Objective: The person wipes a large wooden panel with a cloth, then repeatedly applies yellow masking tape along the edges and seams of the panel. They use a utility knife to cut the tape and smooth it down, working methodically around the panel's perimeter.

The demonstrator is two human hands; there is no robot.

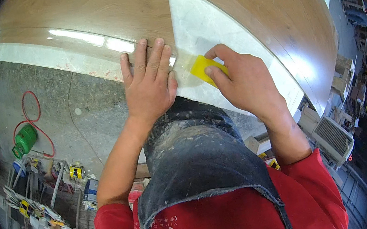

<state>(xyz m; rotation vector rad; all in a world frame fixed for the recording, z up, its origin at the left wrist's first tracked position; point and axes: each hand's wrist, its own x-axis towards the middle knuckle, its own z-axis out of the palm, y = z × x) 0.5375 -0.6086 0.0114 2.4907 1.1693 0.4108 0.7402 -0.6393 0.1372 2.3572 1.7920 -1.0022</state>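
Block point(199, 67): bright yellow, squared, slanted
Right hand point(246, 78): pinches block
Left hand point(150, 84): outstretched, flat on left board point(80, 11)

The left hand point(149, 84) lies palm down with its fingers over the edge of a glossy brown wood-grain panel point(80, 11), while the right hand point(250, 80) grips a yellow tool point(207, 68) between thumb and fingers. A pale surface point(207, 22) shows between this panel and a second brown panel point(274, 18). At left, a green gas cylinder point(25, 138) and a looping red hose point(26, 110) lie on the grey floor point(59, 103).
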